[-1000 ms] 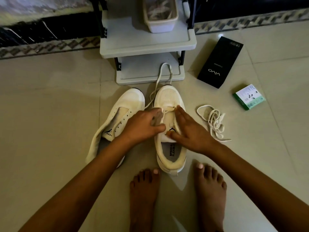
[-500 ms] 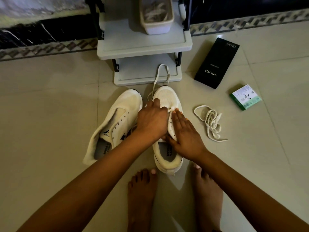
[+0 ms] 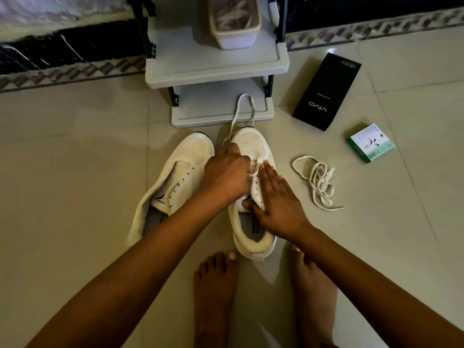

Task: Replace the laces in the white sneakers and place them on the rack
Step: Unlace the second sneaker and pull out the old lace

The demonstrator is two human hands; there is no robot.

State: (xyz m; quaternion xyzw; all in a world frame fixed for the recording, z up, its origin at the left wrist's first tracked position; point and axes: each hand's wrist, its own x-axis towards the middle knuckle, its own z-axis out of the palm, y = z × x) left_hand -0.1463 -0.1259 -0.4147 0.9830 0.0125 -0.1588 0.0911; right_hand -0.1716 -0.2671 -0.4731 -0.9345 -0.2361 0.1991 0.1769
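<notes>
Black vivo box [image 3: 327, 91], green-white small box [image 3: 369, 143], beige bin [image 3: 234, 21], tiled floor [image 3: 62, 172]

We note a floor [image 3: 75, 184] of large pale beige tiles with thin grout lines, glossy enough to carry soft reflections. Along the far edge we record a patterned border strip [image 3: 75, 71] of grey and white diamond shapes, and behind it a dark, marble-like skirting [image 3: 75, 43] with white veining. Light is dim and warm overall. At top left we see a pale blurred surface we cannot identify.
</notes>
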